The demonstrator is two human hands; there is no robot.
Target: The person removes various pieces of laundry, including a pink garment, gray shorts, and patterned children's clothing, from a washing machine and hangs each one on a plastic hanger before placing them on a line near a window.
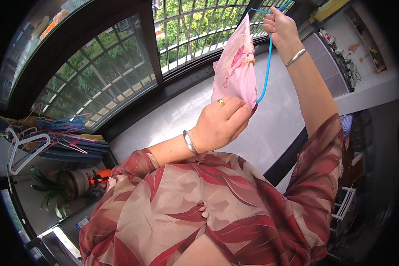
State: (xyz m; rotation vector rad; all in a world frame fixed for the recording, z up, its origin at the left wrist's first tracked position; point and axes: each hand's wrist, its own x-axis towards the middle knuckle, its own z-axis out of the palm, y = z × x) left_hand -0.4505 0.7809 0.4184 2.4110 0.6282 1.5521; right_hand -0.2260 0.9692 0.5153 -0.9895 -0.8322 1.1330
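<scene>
A pink garment (234, 71) with darker pink printing hangs in front of the barred window, partly on a blue clothes hanger (268, 69). My right hand (281, 26) is raised at the upper right, its fingers closed around the hanger near the hook. One arm of the hanger runs down to the garment's lower corner; the other reaches its upper tip. At that lower corner, my left hand (221, 124) pinches the cloth, its fingertips partly hidden. How far the hanger goes inside the garment cannot be seen.
Several hangers, among them a white one (41, 138), hang at the left beside the window frame (149, 43). Below them are a potted plant (68, 186) and an orange object (101, 176). Cluttered shelving (362, 50) stands at the upper right.
</scene>
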